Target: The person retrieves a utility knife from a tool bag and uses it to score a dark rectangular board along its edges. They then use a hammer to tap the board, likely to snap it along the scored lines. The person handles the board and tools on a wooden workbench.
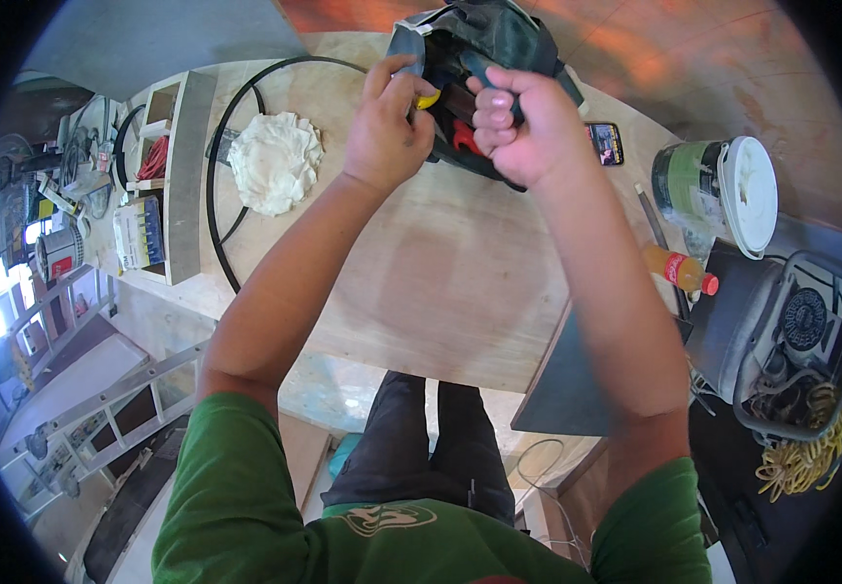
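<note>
Nearest the camera, a green shirt, dark trousers and two bare forearms rise from the lower edge toward the far side of a pale plywood surface. To the left below the surface stands a grey metal ladder; to the right sits a grey machine with a coil of yellow cord beside it.

Farther out on the right, an orange drink bottle with a red cap lies on its side, and just beyond it a green and white plastic bucket with a white lid lies tipped. On the left, a crumpled white cloth rests inside a loop of black cable, next to a pale wooden box shelf holding small items.

At the far edge of the surface sits a dark green fabric tool bag, its mouth open toward the person. The left hand is curled, its fingers pressed together around a small yellow object at the bag's mouth. The right hand is closed into a fist at the opening, gripping something dark; what exactly it holds cannot be told. A red-handled tool shows inside the bag between the two hands. A small dark phone lies just right of the bag.
</note>
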Action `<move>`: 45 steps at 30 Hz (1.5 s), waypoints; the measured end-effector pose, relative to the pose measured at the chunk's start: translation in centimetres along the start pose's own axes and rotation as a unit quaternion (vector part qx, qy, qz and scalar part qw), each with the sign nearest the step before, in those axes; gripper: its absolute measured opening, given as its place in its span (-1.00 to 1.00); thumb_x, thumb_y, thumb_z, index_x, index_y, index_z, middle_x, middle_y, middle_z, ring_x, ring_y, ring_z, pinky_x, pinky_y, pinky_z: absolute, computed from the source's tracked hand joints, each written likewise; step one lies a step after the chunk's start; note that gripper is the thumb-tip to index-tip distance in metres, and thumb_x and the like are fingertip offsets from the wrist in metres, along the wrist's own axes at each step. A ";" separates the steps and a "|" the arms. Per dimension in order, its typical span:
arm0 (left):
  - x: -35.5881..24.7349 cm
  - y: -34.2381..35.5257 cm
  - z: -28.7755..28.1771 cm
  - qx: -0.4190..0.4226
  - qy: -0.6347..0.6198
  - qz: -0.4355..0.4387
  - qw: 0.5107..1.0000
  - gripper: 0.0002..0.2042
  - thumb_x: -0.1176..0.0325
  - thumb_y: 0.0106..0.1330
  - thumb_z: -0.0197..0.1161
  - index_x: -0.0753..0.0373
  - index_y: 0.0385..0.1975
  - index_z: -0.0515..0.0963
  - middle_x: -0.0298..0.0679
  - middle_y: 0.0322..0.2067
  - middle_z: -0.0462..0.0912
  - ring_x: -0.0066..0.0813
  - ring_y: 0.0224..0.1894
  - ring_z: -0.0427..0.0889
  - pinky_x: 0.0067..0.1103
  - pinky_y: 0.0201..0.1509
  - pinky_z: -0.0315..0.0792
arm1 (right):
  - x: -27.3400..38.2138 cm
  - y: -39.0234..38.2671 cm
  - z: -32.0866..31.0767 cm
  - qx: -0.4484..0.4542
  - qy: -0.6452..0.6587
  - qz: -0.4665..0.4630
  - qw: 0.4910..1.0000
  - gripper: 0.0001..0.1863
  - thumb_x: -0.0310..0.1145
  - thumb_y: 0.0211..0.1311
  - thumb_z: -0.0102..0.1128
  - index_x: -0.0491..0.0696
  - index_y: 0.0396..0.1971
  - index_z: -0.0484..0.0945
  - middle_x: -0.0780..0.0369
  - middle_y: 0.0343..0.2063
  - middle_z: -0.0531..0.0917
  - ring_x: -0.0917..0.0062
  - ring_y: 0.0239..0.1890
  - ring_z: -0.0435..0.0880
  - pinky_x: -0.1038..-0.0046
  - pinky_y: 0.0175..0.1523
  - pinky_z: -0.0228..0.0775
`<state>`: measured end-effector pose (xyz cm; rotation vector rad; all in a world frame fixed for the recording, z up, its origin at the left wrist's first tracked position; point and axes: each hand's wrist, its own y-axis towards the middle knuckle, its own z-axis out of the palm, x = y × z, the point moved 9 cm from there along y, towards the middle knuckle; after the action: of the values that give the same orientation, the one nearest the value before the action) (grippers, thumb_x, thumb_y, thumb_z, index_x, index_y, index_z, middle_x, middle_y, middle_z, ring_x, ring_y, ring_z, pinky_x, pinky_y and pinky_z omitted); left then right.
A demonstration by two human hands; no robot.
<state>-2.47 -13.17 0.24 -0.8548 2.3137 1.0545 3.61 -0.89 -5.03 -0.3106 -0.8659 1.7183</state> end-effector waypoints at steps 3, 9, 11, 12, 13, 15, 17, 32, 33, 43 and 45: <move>0.3 0.0 0.3 -0.003 0.007 -0.002 1.000 -0.76 0.59 0.07 0.20 0.27 -0.23 0.57 0.07 0.02 0.54 0.00 0.10 0.58 -0.37 0.07 0.52 | -1.2 -1.1 0.4 0.011 0.018 0.004 1.000 -0.82 -0.40 0.32 0.14 -0.21 -0.23 0.42 0.36 -0.65 0.38 0.67 -0.66 0.29 0.60 -0.59 0.04; 0.7 -0.3 1.0 -0.018 0.012 -0.020 1.000 -0.71 0.57 0.09 0.23 0.24 -0.15 0.60 0.01 0.12 0.47 -0.08 0.05 0.60 -0.41 0.01 0.56 | -0.6 -5.5 1.3 0.033 -0.083 0.026 0.996 -0.78 -0.35 0.31 0.15 -0.21 -0.22 0.45 0.40 -0.70 0.39 0.67 -0.70 0.28 0.61 -0.62 0.07; 1.3 -0.6 0.7 -0.034 0.012 -0.013 0.999 -0.70 0.57 0.10 0.23 0.23 -0.12 0.60 -0.01 0.16 0.43 -0.14 0.00 0.62 -0.43 -0.02 0.57 | -0.4 -5.8 0.8 0.086 -0.045 0.042 0.994 -0.76 -0.34 0.32 0.15 -0.22 -0.20 0.46 0.42 -0.71 0.39 0.68 -0.71 0.28 0.62 -0.62 0.08; 1.3 -0.4 0.9 -0.032 0.008 -0.032 0.999 -0.68 0.56 0.11 0.23 0.23 -0.10 0.59 -0.02 0.17 0.42 -0.18 -0.04 0.62 -0.44 -0.03 0.58 | -0.3 -6.1 0.7 0.110 -0.026 0.045 0.993 -0.75 -0.33 0.32 0.14 -0.23 -0.19 0.46 0.42 -0.71 0.39 0.69 -0.72 0.27 0.63 -0.62 0.08; 1.3 -0.4 1.0 -0.030 0.004 -0.051 0.998 -0.67 0.56 0.11 0.24 0.23 -0.08 0.59 -0.03 0.18 0.41 -0.22 -0.07 0.63 -0.45 -0.04 0.58 | -0.6 -6.2 0.1 0.102 -0.003 0.055 0.993 -0.73 -0.32 0.33 0.13 -0.24 -0.17 0.47 0.44 -0.71 0.39 0.70 -0.73 0.28 0.64 -0.63 0.09; 1.1 -0.2 1.0 -0.032 0.005 -0.067 0.997 -0.66 0.56 0.11 0.24 0.24 -0.05 0.57 -0.04 0.20 0.39 -0.28 -0.14 0.63 -0.48 -0.07 0.58 | -0.2 -6.5 0.1 0.134 -0.005 0.034 0.990 -0.74 -0.31 0.35 0.12 -0.23 -0.17 0.48 0.44 -0.72 0.40 0.70 -0.73 0.29 0.64 -0.63 0.10; 0.8 0.0 0.9 -0.039 0.013 -0.062 0.997 -0.64 0.56 0.11 0.24 0.25 -0.04 0.55 -0.06 0.21 0.38 -0.34 -0.22 0.62 -0.50 -0.09 0.57 | -0.5 -6.3 -1.3 0.138 0.019 0.040 0.989 -0.76 -0.30 0.37 0.10 -0.18 -0.16 0.50 0.44 -0.73 0.39 0.68 -0.74 0.30 0.62 -0.64 0.11; 4.7 0.7 -1.8 -0.120 -0.091 -0.182 0.972 -0.64 0.59 0.01 0.25 0.26 -0.12 0.49 0.03 0.18 0.41 -0.43 -0.36 0.59 -0.53 -0.21 0.52 | -9.5 -25.1 -15.5 -0.039 -0.317 -0.030 0.947 -0.78 -0.29 0.32 0.29 -0.14 -0.27 0.53 0.39 -0.77 0.39 0.76 -0.80 0.33 0.63 -0.71 0.10; 4.9 0.8 -1.7 -0.124 -0.101 -0.189 0.969 -0.64 0.59 0.02 0.25 0.25 -0.12 0.49 0.03 0.18 0.41 -0.44 -0.37 0.59 -0.53 -0.21 0.52 | -10.3 -25.7 -16.8 -0.053 -0.343 -0.013 0.938 -0.79 -0.30 0.31 0.30 -0.14 -0.29 0.53 0.40 -0.77 0.39 0.76 -0.79 0.33 0.64 -0.71 0.11; 3.2 -0.1 -1.3 -0.093 -0.088 -0.191 0.973 -0.71 0.57 0.05 0.25 0.23 -0.18 0.55 0.00 0.19 0.40 -0.47 -0.39 0.60 -0.54 -0.20 0.55 | -20.4 -19.0 -26.8 -0.075 -0.408 0.032 0.909 -0.82 -0.32 0.36 0.25 -0.10 -0.35 0.51 0.36 -0.57 0.51 0.70 -0.57 0.48 0.56 -0.47 0.33; 3.0 -0.2 -1.3 -0.091 -0.085 -0.190 0.974 -0.71 0.57 0.06 0.25 0.23 -0.18 0.55 0.00 0.20 0.40 -0.47 -0.39 0.61 -0.54 -0.20 0.55 | -20.9 -18.0 -27.7 -0.074 -0.483 -0.001 0.872 -0.78 -0.26 0.36 0.24 -0.11 -0.34 0.50 0.29 -0.54 0.55 0.57 -0.49 0.57 0.48 -0.38 0.39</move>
<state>-4.65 -15.38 -0.94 -1.1730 1.8367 1.1265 40.41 -7.51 -16.56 0.5199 -1.7129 1.7817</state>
